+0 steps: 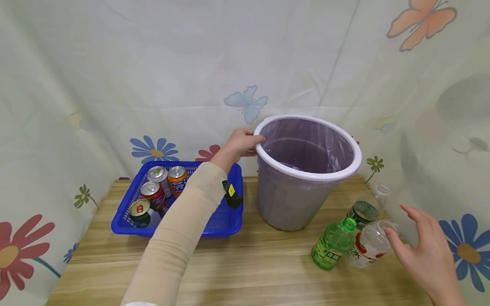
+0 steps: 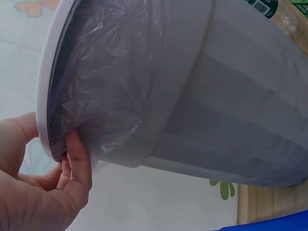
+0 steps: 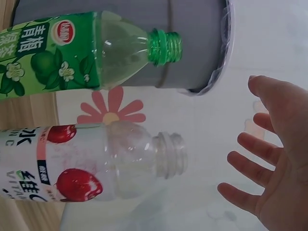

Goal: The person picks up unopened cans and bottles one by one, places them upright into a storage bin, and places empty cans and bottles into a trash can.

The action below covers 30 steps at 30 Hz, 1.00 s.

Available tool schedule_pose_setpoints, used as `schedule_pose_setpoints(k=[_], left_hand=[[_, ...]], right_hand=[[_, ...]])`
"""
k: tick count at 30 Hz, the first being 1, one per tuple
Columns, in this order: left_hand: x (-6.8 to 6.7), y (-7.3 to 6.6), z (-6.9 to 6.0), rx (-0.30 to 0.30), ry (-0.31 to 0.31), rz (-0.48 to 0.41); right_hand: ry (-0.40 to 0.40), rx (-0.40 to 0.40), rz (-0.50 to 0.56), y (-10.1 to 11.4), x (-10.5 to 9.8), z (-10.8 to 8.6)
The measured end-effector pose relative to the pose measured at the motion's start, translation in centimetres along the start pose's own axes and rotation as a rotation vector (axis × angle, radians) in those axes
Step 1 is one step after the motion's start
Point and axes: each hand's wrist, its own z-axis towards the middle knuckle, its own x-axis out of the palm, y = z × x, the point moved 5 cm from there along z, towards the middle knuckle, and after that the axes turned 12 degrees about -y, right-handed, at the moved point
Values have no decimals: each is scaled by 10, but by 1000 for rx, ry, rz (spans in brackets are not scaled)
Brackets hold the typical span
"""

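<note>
With my left hand I pinch the white rim of a round grey plastic bin, thumb on one side and fingers curled on the other, at the thin translucent liner. The bin stands to the right of this hand. My right hand is wide open, fingers apart, holding nothing. Just left of it, not touching, stands a clear plastic bottle with a cherry-printed white label. Further left is a green plastic bottle; ahead and left, a clear plastic bottle with a dark green label. Left of my left hand and nearer me, a blue plastic basket holds four metal cans.
</note>
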Motion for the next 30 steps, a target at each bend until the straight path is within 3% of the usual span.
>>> schedule_pose_setpoints(k=[9, 22, 30], left_hand=[[-1, -2, 1, -19, 20, 5], [-1, -6, 0, -54, 6, 39], [-1, -6, 0, -55, 0, 26]], right_hand=[[46, 144, -14, -22, 7, -17], [91, 301, 84, -50, 25, -40], [27, 340, 134, -75, 41, -56]])
